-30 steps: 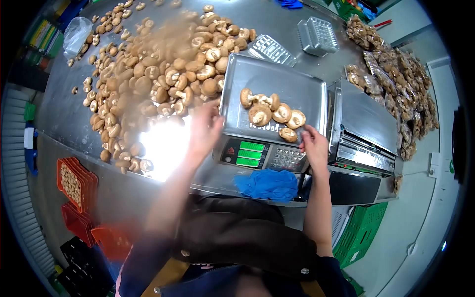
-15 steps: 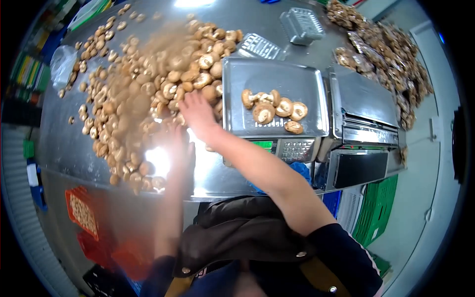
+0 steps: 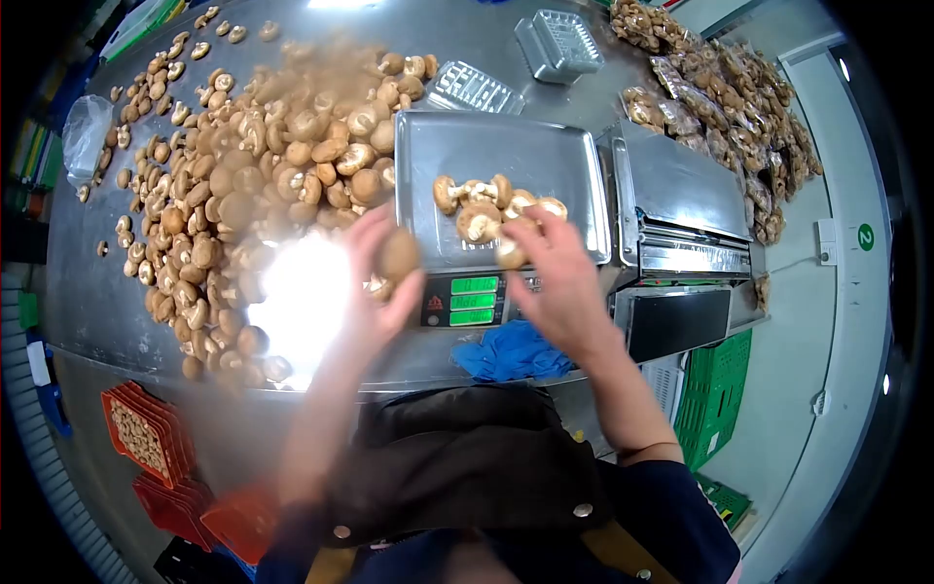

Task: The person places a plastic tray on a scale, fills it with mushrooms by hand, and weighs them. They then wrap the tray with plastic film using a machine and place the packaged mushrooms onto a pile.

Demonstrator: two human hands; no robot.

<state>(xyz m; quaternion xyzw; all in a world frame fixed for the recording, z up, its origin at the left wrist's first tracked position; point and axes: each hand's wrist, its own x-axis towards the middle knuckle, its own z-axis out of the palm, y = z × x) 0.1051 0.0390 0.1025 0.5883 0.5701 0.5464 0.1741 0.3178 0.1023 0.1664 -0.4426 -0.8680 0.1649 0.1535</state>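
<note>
My left hand [image 3: 365,292] is closed around brown mushrooms [image 3: 397,255] at the near left corner of the weighing scale. At the near side of the steel scale tray [image 3: 496,141], my right hand [image 3: 559,282] grips a mushroom [image 3: 510,251] between thumb and fingers. Several other mushrooms [image 3: 479,223] lie on the tray beside that hand. Green digits glow on the scale display [image 3: 474,300] below the tray. A big loose mushroom pile [image 3: 199,219] spreads over the steel table [image 3: 97,311] to the left, partly blurred by a smear on the lens.
Clear plastic punnets [image 3: 559,47] stand behind the scale. To its right sits a wrapping machine [image 3: 681,195], with bagged mushrooms [image 3: 744,127] heaped beyond. A crumpled blue cloth or bag [image 3: 514,352] lies at the front edge. Red crates [image 3: 146,433] are on the floor at left.
My right hand has moved from the pile to the tray and grips a mushroom there. My left hand has risen toward the scale with mushrooms in it. The view has shifted to the right.
</note>
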